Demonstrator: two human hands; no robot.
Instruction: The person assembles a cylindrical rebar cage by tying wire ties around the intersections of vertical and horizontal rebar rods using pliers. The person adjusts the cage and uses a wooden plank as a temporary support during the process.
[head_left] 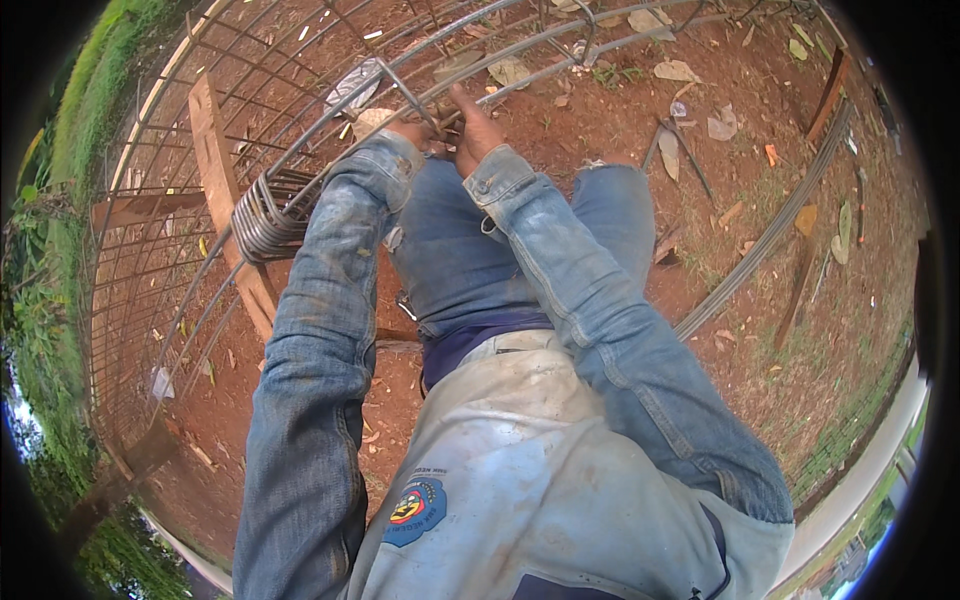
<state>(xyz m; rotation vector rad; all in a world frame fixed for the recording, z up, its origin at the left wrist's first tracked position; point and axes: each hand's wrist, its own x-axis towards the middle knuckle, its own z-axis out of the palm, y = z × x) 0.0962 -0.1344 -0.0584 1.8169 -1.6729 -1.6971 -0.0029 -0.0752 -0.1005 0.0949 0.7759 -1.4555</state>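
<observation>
Long steel reinforcing bars (330, 112) slope up to the right in front of me, and a bent rebar stirrup (402, 88) crosses them. At the stirrup's near end my left hand (410, 133) is closed, its fingertips partly hidden. Just to its right, my right hand (478, 135) closes on the same spot, thumb side up. The two hands almost touch above my knees. Any small piece between the fingers is too hidden to make out. A stack of rebar stirrups (268, 218) hangs on the bars left of my left forearm.
A wooden plank (215, 150) leans under the bars at left, beside a wide steel mesh (140, 290). Open pincers (672, 135) lie on the red soil beyond my right knee. Farther right runs a bundle of thin rods (765, 235). Dry leaves and scraps are scattered about.
</observation>
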